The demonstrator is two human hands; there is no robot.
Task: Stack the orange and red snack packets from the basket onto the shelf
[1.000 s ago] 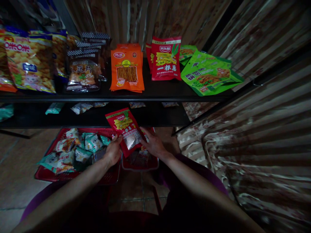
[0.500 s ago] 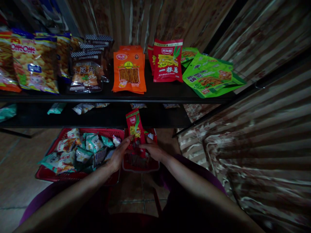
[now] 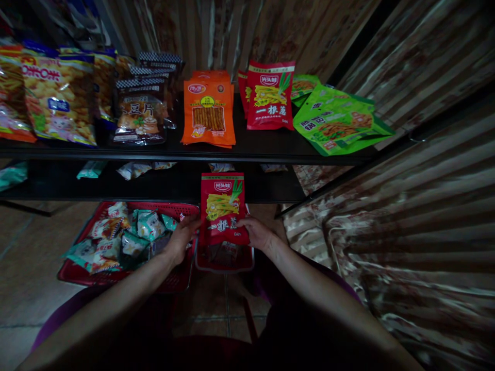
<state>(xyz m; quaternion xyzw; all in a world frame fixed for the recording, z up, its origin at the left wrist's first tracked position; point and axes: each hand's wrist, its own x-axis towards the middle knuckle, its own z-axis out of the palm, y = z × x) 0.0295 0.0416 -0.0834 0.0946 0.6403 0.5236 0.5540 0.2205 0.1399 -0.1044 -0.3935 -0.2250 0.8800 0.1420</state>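
Observation:
A red snack bag (image 3: 222,203) with yellow sticks and a green stalk printed on it is held upright, its front facing me. My right hand (image 3: 258,234) pinches its right edge, the thumb lying on the front. At the lower left edge, my left hand (image 3: 184,238) steadies the bag with closed fingers, some of them hidden. Below it stands a small red basket (image 3: 225,269), partly covered by the bag, with dim packets inside. To the left, a larger red basket (image 3: 93,281) carries several teal and white snack packets (image 3: 149,225).
A black shelf (image 3: 266,149) runs across, bearing brown bags (image 3: 141,113), orange bags (image 3: 209,111), red bags (image 3: 270,98) and green bags (image 3: 338,121). Small packets lie on the lower shelf (image 3: 178,189). A pleated curtain (image 3: 386,232) hangs at the right.
The red bag has turned from narrow and tilted to upright with its full front toward me. My right hand has shifted right to its edge, my left hand slightly left.

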